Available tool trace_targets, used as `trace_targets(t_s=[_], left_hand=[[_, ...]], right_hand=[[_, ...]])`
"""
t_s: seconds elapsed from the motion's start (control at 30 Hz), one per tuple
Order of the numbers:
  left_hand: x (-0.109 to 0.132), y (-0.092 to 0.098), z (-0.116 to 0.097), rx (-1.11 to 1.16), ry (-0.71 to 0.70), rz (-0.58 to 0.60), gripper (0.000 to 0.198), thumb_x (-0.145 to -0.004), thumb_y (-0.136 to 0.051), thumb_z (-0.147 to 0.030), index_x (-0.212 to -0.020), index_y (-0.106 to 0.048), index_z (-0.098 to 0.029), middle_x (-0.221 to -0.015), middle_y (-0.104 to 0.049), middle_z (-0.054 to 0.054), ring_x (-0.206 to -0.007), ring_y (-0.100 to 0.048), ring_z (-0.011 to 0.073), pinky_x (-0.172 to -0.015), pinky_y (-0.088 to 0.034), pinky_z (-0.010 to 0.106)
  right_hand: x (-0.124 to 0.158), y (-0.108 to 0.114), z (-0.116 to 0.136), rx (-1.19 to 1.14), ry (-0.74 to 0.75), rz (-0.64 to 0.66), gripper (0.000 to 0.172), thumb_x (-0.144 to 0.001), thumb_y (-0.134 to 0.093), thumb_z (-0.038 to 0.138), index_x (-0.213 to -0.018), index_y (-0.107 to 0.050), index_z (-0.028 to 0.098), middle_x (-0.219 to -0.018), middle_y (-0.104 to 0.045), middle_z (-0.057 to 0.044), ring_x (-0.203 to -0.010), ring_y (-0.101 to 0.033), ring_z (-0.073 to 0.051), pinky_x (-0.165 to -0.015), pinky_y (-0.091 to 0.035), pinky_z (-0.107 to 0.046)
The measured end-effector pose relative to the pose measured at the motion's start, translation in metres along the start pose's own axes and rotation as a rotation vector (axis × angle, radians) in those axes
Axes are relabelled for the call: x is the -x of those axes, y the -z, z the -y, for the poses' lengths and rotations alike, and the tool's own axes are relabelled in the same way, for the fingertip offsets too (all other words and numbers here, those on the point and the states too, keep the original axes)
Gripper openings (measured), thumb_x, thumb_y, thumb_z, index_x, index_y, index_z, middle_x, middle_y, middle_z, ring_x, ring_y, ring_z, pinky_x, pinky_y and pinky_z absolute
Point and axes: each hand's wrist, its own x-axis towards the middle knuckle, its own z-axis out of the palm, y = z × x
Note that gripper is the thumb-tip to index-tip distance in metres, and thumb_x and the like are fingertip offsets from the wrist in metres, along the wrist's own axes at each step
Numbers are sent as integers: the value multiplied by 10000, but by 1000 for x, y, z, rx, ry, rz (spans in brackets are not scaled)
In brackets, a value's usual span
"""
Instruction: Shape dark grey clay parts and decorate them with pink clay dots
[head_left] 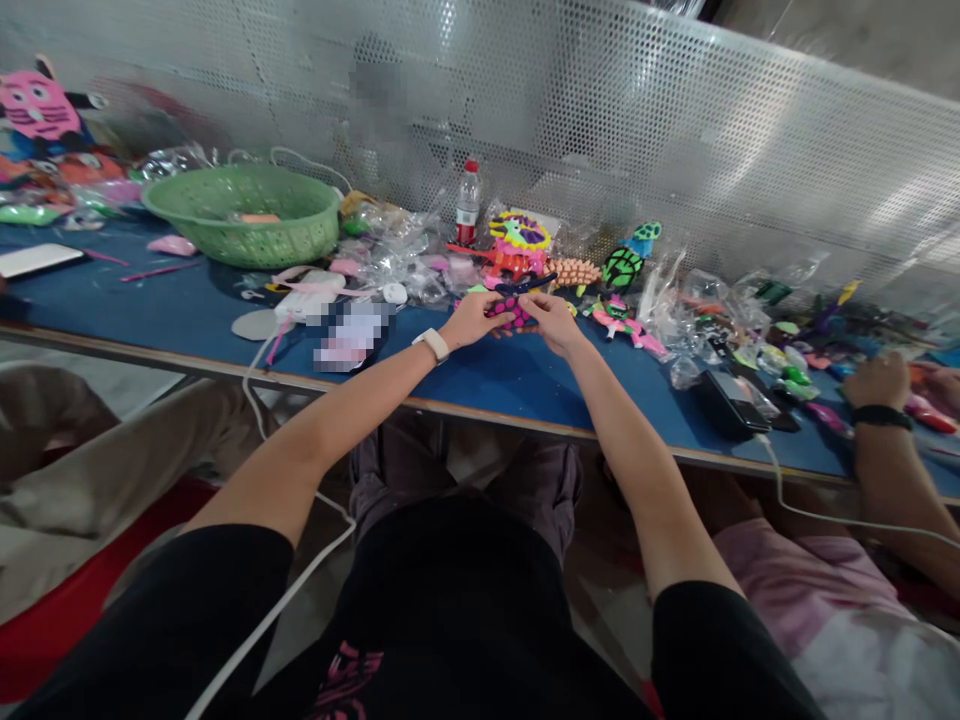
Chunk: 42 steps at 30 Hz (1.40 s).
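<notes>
Between my two hands, above the front part of the table, is a small dark figure with raised magenta dots (517,312), looking like modelling clay; its exact shape is partly hidden by fingers. My left hand (474,318), below a pale wristband, grips its left side. The fingers of my right hand (553,318) are closed on its right side. Just beyond the hands stand a red clay animal with a yellow and purple frilled head (520,232) and a bumpy orange clay piece (571,272). A green and black clay turtle-like figure (624,267) is to their right.
On the blue table (487,385) are a green plastic basket (255,245), a red-capped bottle (468,205), a phone (352,335), a black box with a cable (731,405) and clear wrappers. A co-worker's hand (879,382) is at the right. A perforated metal panel (637,110) rises behind.
</notes>
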Motion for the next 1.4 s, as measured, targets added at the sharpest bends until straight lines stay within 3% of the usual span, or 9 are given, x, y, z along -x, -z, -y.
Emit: trace_targets(t_s=[0.33,0.53,0.67,0.77,0.97,1.03,1.23,1.3,1.4], left_hand=[[3,-2,-1,-43,-34,-2,591,-917,-1008,-689,-908,-664,-208,-794,-802,48,-649,-807,202,-573,-664,315],[4,-3,-4,23,-4,9,568,-931,-1013,-657,-932,-671,-205,-786,-802,43,-663,-817,208,-650,-706,343],[0,-2,-3,251,141,37,571,-1027,-874,-754,-1060,-722,-204,-972,-878,115,-783,-882,245,-726,-732,348],[-4,1,0,409,273,124,607,-1110,-716,-800,-1018,-755,-201,-988,-891,154,-857,-902,277,-766,-740,359],[-5,10,2,401,315,55,163,-1038,-951,-257,-1029,-814,-169,-966,-855,101,-803,-834,166,-831,-721,324],[-3,13,1,378,311,63,185,-950,-998,-145,-1037,-836,-164,-985,-848,94,-828,-819,151,-815,-702,298],[0,10,3,155,157,273,231,-919,-1013,-243,-1086,-869,-174,-1056,-855,111,-869,-794,187,-803,-689,347],[1,8,5,-92,32,284,165,-946,-975,-255,-1049,-871,-180,-1059,-850,109,-922,-802,219,-912,-705,417],[3,6,6,-501,-181,212,96,-993,-915,-281,-1008,-876,-195,-1257,-832,157,-1220,-809,324,-1196,-639,550]], right_hand=[[8,-5,10,100,72,43,757,-591,-1039,923,-841,-793,252,-784,-763,-13,-736,-719,-197,-683,-749,-386],[4,-7,5,147,124,21,772,-637,-987,979,-841,-800,258,-793,-759,-24,-726,-717,-207,-651,-747,-410],[0,0,2,104,143,-33,867,-588,-932,1065,-924,-810,276,-857,-795,-35,-795,-752,-233,-754,-762,-452],[1,6,3,77,128,-9,856,-577,-951,1050,-960,-809,297,-927,-828,-40,-860,-772,-247,-849,-749,-481],[9,22,14,-8,126,153,712,-628,-1091,761,-1102,-847,289,-1121,-870,-70,-1087,-830,-295,-982,-731,-499],[11,32,17,-37,114,171,686,-667,-1067,738,-1153,-852,304,-1236,-876,-85,-1216,-822,-324,-997,-728,-499],[9,53,12,-39,45,95,570,-705,-1051,675,-1096,-874,299,-1185,-891,-80,-1149,-822,-298,-1004,-724,-500],[8,53,9,-29,23,88,562,-685,-1062,648,-1077,-884,287,-1174,-893,-86,-1123,-822,-293,-988,-722,-486],[8,51,8,2,10,97,528,-700,-1055,618,-1066,-888,276,-1171,-894,-90,-1125,-825,-298,-987,-720,-484]])
